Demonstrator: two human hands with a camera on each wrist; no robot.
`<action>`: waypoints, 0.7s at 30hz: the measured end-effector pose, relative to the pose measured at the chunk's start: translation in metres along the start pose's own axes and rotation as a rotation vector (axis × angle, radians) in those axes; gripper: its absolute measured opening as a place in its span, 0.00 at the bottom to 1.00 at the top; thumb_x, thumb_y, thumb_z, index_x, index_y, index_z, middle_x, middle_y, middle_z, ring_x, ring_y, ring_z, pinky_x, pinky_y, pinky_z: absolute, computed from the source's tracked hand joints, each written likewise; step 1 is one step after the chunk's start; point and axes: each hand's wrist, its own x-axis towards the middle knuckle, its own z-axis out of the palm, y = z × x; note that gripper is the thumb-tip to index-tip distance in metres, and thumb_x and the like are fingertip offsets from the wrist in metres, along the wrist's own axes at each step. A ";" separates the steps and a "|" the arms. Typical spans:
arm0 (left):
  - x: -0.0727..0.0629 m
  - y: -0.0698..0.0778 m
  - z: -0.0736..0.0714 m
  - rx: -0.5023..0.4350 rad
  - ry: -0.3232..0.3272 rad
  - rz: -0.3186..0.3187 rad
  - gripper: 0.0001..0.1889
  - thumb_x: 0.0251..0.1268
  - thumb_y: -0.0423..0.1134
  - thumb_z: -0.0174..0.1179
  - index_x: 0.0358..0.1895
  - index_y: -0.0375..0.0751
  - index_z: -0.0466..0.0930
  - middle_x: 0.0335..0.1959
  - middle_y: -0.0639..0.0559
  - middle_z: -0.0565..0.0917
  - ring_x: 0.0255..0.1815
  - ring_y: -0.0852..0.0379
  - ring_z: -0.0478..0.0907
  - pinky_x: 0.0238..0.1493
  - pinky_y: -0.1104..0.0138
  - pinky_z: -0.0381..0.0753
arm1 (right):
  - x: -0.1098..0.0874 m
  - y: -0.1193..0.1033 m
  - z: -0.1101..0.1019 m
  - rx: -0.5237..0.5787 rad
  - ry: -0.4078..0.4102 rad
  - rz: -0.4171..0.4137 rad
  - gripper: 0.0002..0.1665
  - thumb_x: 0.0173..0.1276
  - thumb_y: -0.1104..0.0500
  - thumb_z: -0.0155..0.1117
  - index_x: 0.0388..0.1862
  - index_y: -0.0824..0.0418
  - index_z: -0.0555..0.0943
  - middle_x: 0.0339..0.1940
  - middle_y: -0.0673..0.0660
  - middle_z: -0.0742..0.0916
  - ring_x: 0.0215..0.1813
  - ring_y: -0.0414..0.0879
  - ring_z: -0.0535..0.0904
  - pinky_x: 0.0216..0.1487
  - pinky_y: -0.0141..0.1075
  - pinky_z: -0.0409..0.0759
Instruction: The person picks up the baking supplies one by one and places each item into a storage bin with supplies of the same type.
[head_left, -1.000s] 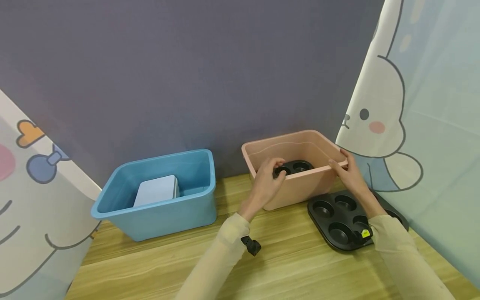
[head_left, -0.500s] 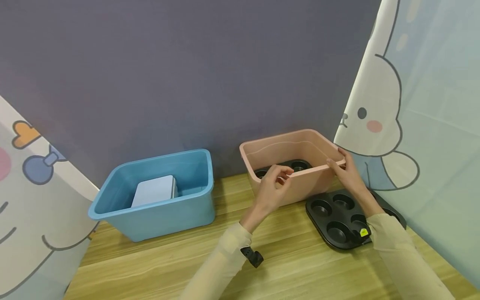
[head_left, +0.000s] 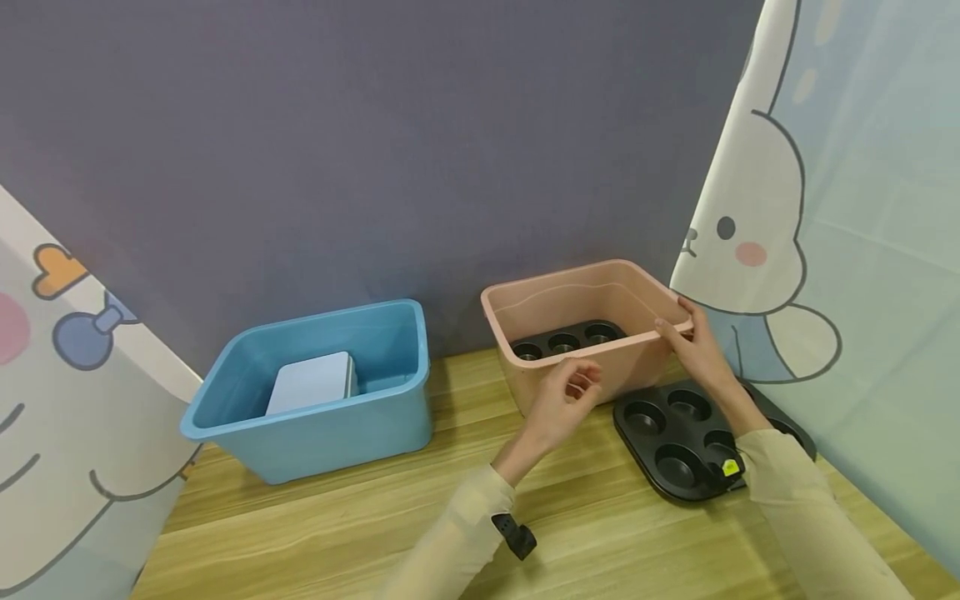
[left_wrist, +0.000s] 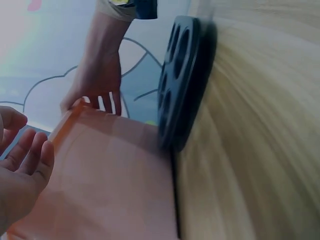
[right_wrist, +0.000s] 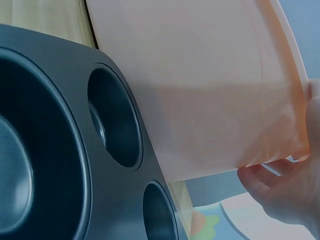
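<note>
My right hand grips the front right corner of a pink plastic bin, thumb over the rim and fingers outside. A dark muffin tin lies inside this bin, its near part hidden by the front wall. Just in front of that wall my left hand hovers with loosely bent fingers and nothing in them; the left wrist view shows its fingers apart from the bin. Below my right forearm another dark muffin tin lies on the table, partly covered by the sleeve.
A blue plastic bin stands to the left on the wooden table, with a white box-like thing inside. A grey panel rises behind both bins. Printed curtains hang at the sides.
My left hand has come out of the pink bin, over its front rim, toward me, leaving the muffin tin inside. My right hand keeps its grip on the corner.
</note>
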 end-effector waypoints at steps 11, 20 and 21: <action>-0.010 -0.029 0.040 -0.101 -0.069 -0.213 0.14 0.67 0.33 0.62 0.55 0.37 0.78 0.44 0.46 0.84 0.37 0.71 0.76 0.42 0.76 0.77 | -0.003 0.001 -0.003 -0.009 0.009 0.001 0.49 0.77 0.43 0.51 0.82 0.60 0.39 0.75 0.78 0.58 0.67 0.69 0.66 0.40 0.18 0.67; -0.014 -0.050 0.074 -0.213 -0.013 -0.436 0.19 0.63 0.30 0.64 0.57 0.32 0.75 0.40 0.50 0.79 0.28 0.68 0.74 0.28 0.75 0.77 | -0.004 -0.001 0.000 -0.002 0.010 -0.015 0.48 0.77 0.44 0.51 0.82 0.62 0.40 0.74 0.78 0.60 0.65 0.68 0.67 0.39 0.18 0.68; -0.014 -0.051 0.076 -0.207 0.003 -0.462 0.20 0.62 0.30 0.65 0.57 0.33 0.75 0.40 0.51 0.78 0.27 0.67 0.74 0.27 0.75 0.76 | -0.004 -0.002 0.000 -0.005 0.006 -0.014 0.48 0.78 0.44 0.51 0.82 0.61 0.40 0.74 0.78 0.59 0.66 0.68 0.67 0.39 0.18 0.68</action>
